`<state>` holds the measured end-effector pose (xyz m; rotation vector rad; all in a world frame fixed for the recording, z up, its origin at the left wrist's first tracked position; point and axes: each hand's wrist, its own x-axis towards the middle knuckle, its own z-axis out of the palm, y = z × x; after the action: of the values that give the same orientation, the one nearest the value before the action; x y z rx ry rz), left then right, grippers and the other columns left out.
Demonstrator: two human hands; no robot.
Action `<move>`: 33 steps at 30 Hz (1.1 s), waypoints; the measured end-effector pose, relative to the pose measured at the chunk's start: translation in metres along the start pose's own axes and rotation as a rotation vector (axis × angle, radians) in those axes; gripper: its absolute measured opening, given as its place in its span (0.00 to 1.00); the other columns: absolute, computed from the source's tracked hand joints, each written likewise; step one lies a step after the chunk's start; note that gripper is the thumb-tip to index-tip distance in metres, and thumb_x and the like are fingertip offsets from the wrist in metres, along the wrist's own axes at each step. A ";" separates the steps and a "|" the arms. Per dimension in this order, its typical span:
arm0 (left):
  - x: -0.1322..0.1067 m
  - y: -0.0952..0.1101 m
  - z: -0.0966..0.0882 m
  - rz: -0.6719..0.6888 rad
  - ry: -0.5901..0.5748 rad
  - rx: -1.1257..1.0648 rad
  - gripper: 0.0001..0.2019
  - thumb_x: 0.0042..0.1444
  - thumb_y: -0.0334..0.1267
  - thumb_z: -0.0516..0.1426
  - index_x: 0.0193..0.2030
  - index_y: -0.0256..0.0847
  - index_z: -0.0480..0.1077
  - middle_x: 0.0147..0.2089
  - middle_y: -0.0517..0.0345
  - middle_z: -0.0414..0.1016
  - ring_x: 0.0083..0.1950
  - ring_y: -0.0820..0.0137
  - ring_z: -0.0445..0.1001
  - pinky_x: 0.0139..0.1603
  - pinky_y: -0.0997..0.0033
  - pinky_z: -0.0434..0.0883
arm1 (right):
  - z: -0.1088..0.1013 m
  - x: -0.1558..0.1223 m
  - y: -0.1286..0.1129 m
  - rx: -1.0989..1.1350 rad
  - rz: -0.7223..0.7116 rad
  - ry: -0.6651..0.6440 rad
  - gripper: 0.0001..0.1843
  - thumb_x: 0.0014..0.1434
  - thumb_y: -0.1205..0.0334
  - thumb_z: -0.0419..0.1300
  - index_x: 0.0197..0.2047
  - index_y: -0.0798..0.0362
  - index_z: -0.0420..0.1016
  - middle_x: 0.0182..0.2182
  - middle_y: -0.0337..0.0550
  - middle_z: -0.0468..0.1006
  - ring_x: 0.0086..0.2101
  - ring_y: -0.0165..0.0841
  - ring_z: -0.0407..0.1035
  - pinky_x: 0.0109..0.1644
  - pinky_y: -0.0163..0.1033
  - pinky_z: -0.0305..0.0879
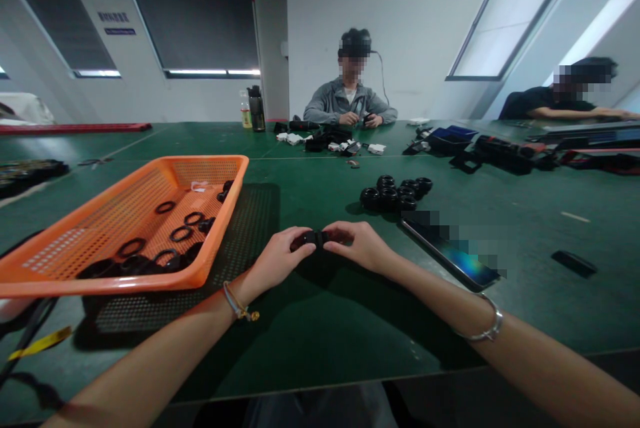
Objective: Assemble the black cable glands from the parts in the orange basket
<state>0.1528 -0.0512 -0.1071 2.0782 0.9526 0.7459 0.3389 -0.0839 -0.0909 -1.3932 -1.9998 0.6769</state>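
Note:
My left hand (280, 255) and my right hand (357, 245) meet over the green table (320, 321), both pinched on one small black round part (315, 239) held between their fingertips. An orange mesh basket (65, 248) stands to the left of my left hand, with several black rings (181, 233) and black parts lying in it. A cluster of several black round parts (397, 192) sits on the table beyond my right hand.
A phone (450, 251) lies right of my right hand, a small black bar (574, 263) farther right. Across the table a person sits handling parts among black and white pieces (330, 141); bottles (253, 110) stand nearby. Another person sits far right.

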 end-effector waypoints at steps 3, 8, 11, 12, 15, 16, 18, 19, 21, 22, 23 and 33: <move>0.000 0.001 0.000 0.002 -0.002 0.018 0.16 0.53 0.38 0.53 0.46 0.32 0.69 0.44 0.47 0.73 0.42 0.64 0.72 0.43 0.67 0.67 | 0.000 0.000 0.002 0.002 -0.017 0.002 0.10 0.51 0.64 0.59 0.38 0.57 0.75 0.33 0.45 0.79 0.32 0.33 0.72 0.37 0.38 0.68; -0.001 0.004 -0.001 0.008 -0.007 0.047 0.15 0.53 0.37 0.53 0.46 0.33 0.69 0.43 0.49 0.73 0.41 0.65 0.71 0.42 0.68 0.67 | 0.000 0.000 0.004 -0.013 -0.020 0.009 0.10 0.52 0.63 0.59 0.37 0.57 0.76 0.33 0.44 0.80 0.32 0.34 0.73 0.36 0.37 0.67; 0.000 0.005 -0.001 0.005 -0.004 0.067 0.14 0.52 0.37 0.53 0.45 0.33 0.69 0.43 0.49 0.74 0.41 0.65 0.72 0.42 0.68 0.67 | 0.000 0.001 0.004 -0.038 -0.014 0.009 0.10 0.53 0.63 0.58 0.37 0.56 0.77 0.32 0.44 0.80 0.31 0.34 0.72 0.34 0.36 0.66; 0.000 0.005 -0.001 0.004 -0.005 0.066 0.15 0.52 0.37 0.54 0.45 0.33 0.69 0.44 0.48 0.74 0.41 0.65 0.72 0.42 0.68 0.67 | 0.000 0.001 0.004 -0.048 -0.009 0.008 0.10 0.53 0.63 0.58 0.37 0.56 0.77 0.32 0.44 0.80 0.30 0.34 0.72 0.34 0.36 0.66; 0.000 0.005 0.000 0.000 -0.004 0.044 0.15 0.52 0.37 0.54 0.45 0.33 0.69 0.44 0.48 0.74 0.42 0.64 0.72 0.43 0.67 0.67 | 0.000 0.002 0.002 -0.074 0.004 0.007 0.11 0.54 0.62 0.56 0.37 0.57 0.77 0.32 0.45 0.80 0.30 0.34 0.72 0.33 0.36 0.65; 0.000 0.005 0.000 -0.006 -0.002 0.031 0.15 0.52 0.37 0.54 0.45 0.32 0.69 0.44 0.47 0.74 0.42 0.64 0.72 0.43 0.67 0.67 | 0.000 0.002 0.001 -0.073 0.006 0.007 0.11 0.55 0.62 0.56 0.37 0.57 0.77 0.32 0.45 0.80 0.30 0.34 0.73 0.33 0.37 0.66; 0.001 0.003 0.000 -0.021 0.005 -0.002 0.16 0.52 0.37 0.54 0.46 0.32 0.69 0.44 0.47 0.74 0.42 0.64 0.72 0.43 0.66 0.67 | 0.000 0.002 0.001 -0.047 0.011 0.006 0.11 0.55 0.62 0.56 0.38 0.57 0.76 0.34 0.46 0.80 0.32 0.34 0.73 0.35 0.37 0.66; 0.001 0.001 0.001 -0.029 0.010 -0.024 0.16 0.52 0.38 0.54 0.46 0.32 0.69 0.44 0.47 0.74 0.42 0.64 0.72 0.43 0.66 0.68 | 0.000 0.001 0.001 -0.023 0.017 0.007 0.12 0.54 0.62 0.56 0.40 0.57 0.76 0.35 0.46 0.79 0.33 0.34 0.73 0.36 0.37 0.67; 0.002 -0.002 0.001 -0.042 0.022 -0.077 0.17 0.51 0.38 0.54 0.46 0.31 0.69 0.44 0.47 0.74 0.42 0.63 0.72 0.43 0.65 0.68 | 0.001 0.001 0.002 0.033 0.034 0.015 0.16 0.53 0.62 0.58 0.45 0.56 0.73 0.36 0.46 0.79 0.34 0.34 0.73 0.37 0.37 0.68; 0.003 -0.004 0.002 -0.048 0.026 -0.106 0.18 0.51 0.38 0.54 0.47 0.31 0.69 0.44 0.47 0.74 0.42 0.63 0.72 0.43 0.66 0.68 | 0.001 0.001 0.003 0.057 0.041 0.023 0.19 0.51 0.62 0.59 0.48 0.56 0.70 0.36 0.46 0.79 0.35 0.34 0.73 0.38 0.38 0.68; 0.003 -0.006 0.002 -0.054 0.031 -0.133 0.18 0.51 0.39 0.54 0.47 0.31 0.69 0.44 0.47 0.74 0.43 0.63 0.72 0.43 0.66 0.68 | 0.002 0.001 0.005 0.078 0.040 0.034 0.22 0.50 0.62 0.60 0.49 0.56 0.68 0.36 0.46 0.79 0.35 0.34 0.73 0.38 0.38 0.69; 0.003 -0.006 0.003 -0.078 0.016 -0.231 0.17 0.50 0.38 0.55 0.46 0.32 0.69 0.42 0.49 0.75 0.41 0.63 0.73 0.41 0.67 0.69 | 0.000 0.000 0.007 0.034 -0.140 0.076 0.16 0.47 0.69 0.60 0.42 0.53 0.70 0.40 0.44 0.75 0.36 0.33 0.71 0.38 0.39 0.69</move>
<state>0.1544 -0.0468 -0.1124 1.8277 0.9056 0.7938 0.3434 -0.0821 -0.0960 -1.2285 -1.9947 0.5836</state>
